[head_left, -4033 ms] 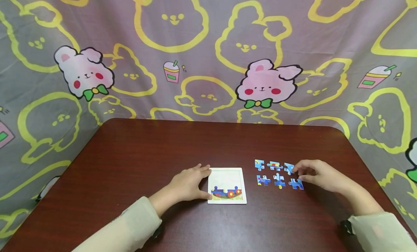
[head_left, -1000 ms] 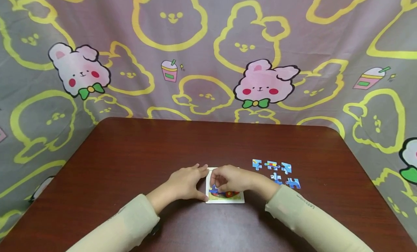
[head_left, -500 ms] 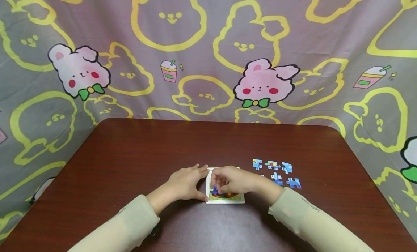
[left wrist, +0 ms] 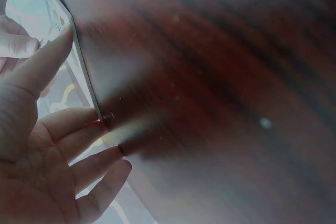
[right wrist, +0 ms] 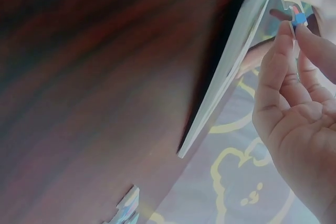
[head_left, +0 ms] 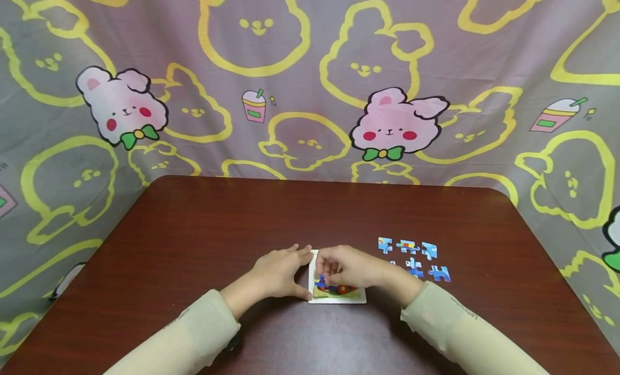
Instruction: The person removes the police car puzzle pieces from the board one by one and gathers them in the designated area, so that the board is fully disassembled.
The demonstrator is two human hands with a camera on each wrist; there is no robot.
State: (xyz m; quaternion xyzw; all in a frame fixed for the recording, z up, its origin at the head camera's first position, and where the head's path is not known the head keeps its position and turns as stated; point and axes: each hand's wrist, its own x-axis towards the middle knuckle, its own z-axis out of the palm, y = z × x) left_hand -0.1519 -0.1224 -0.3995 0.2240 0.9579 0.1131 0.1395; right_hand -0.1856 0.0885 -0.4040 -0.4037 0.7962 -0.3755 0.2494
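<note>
A white-rimmed puzzle tray (head_left: pixel 360 298) lies on the table in front of me, its picture partly covered by my right hand. My left hand (head_left: pixel 276 273) rests along the tray's left side, thumb at the near corner and fingertips at the far one. In the left wrist view, the left fingers (left wrist: pixel 79 135) are spread against the tray's edge. My right hand (head_left: pixel 351 267) pinches a puzzle piece (head_left: pixel 321 283) between thumb and fingers over the tray's lower left. The right wrist view shows this blue and yellowish puzzle piece (right wrist: pixel 298 17) tilted up at the fingertips.
Several loose blue puzzle pieces (head_left: pixel 407 246) lie in two rows right of the tray, one mostly behind the right wrist. The dark red wooden table (head_left: pixel 232 219) ends at a patterned curtain (head_left: pixel 300 68).
From beside the loose pieces on the right, my right hand has moved left over the tray and now pinches a puzzle piece there. The left hand has stayed at the tray's edge.
</note>
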